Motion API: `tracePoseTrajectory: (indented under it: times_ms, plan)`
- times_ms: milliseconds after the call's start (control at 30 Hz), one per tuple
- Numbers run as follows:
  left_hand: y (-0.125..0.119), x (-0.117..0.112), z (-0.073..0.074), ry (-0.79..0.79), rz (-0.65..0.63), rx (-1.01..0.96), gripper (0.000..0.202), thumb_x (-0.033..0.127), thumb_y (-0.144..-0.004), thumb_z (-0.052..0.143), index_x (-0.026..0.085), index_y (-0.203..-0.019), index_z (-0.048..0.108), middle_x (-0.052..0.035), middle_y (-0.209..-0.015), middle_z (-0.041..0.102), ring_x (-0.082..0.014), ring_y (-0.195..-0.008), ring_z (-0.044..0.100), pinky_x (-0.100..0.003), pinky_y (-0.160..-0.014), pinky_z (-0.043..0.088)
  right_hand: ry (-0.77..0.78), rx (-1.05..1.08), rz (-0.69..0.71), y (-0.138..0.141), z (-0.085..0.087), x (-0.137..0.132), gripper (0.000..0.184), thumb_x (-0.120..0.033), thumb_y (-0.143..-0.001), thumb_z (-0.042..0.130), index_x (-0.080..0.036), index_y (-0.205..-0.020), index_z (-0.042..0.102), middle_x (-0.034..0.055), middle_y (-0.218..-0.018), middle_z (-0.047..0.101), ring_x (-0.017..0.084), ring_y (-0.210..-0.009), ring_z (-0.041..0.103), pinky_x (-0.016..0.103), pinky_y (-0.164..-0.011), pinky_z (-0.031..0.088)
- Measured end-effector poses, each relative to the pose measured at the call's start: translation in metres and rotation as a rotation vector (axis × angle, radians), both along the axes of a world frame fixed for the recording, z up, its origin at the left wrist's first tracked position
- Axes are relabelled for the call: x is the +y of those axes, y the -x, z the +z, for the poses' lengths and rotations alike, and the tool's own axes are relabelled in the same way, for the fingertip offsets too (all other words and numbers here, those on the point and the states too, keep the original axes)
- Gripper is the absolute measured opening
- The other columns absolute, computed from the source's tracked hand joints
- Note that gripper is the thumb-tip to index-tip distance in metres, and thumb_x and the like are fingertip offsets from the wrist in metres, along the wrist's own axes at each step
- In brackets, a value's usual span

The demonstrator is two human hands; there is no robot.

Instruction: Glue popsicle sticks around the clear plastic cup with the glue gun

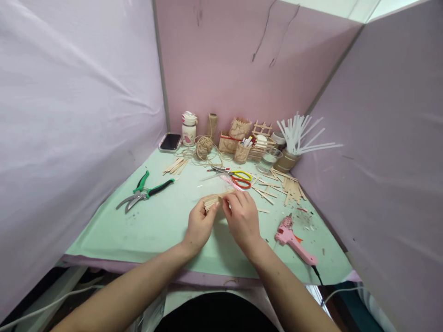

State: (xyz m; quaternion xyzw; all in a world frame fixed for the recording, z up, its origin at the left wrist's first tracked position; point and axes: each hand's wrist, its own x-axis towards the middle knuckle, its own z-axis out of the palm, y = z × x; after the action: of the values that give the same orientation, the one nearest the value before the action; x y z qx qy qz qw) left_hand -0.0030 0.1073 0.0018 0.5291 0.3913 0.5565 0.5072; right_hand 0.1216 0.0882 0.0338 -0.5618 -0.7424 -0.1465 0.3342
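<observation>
In the head view, a slatted piece (210, 203) is held over the bench (152, 240) in the left grip (200, 222), clasped between thumb and fingers. Its right end is met by the fingertips of the right grip (244, 219), which is drawn narrow; whether anything is pinched there cannot be told, since that end is covered by the fingers. The piece is perhaps steadied from the left so that finer touches can be given from the right.

Just beyond the right grip, scissors (233, 174) are laid with blades leftward and handles nearest to it, where they could be taken up readily. To its right, a glue gun (293, 240) is laid with the nozzle pointed away, presumably so that the tip is kept off the skin. Beyond the gun, loose sticks (292, 189) are strewn. Well left of the left grip, shears (144, 192) are rested with handles spread.

Farther beyond both grips, twine (204, 145), a bottle (188, 133) and a phone (171, 141) are set near the back wall, seemingly so that the arms are not hindered. White straws (296, 133) are stood in a pot (287, 162), likely to be kept gathered.
</observation>
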Motion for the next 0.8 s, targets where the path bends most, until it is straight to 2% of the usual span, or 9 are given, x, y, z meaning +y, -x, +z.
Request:
tracePoseTrajectory:
  times_ms: [233,400,800]
  plan:
    - [-0.001,-0.004,0.000,-0.008,-0.018,0.007,0.030,0.039,-0.085,0.063,0.017,-0.105,0.066,-0.0089,-0.108,0.072,-0.0219,-0.101,0.066,-0.034,-0.093,0.049,-0.052,-0.145,0.068,-0.013,0.004,-0.004,0.014,-0.017,-0.095,0.052,-0.019,-0.091,0.065,0.0082,-0.090,0.068,0.024,-0.086,0.052,0.035,-0.077,0.041]
    - [-0.001,-0.005,0.001,0.011,-0.039,0.019,0.030,0.038,-0.086,0.061,0.016,-0.106,0.065,-0.0094,-0.108,0.072,-0.0222,-0.100,0.066,-0.035,-0.093,0.050,-0.093,-0.229,0.085,-0.023,0.004,-0.003,0.016,-0.017,-0.096,0.051,-0.018,-0.090,0.066,0.0069,-0.087,0.069,0.023,-0.083,0.050,0.034,-0.076,0.040]
    - [-0.004,-0.006,-0.005,0.004,-0.121,0.061,0.032,0.037,-0.089,0.057,0.016,-0.111,0.065,-0.0092,-0.111,0.072,-0.0230,-0.105,0.066,-0.035,-0.094,0.050,-0.218,-0.349,0.069,-0.036,-0.005,-0.003,0.009,-0.017,-0.093,0.057,-0.019,-0.091,0.066,0.0046,-0.081,0.069,0.022,-0.083,0.049,0.034,-0.076,0.035]
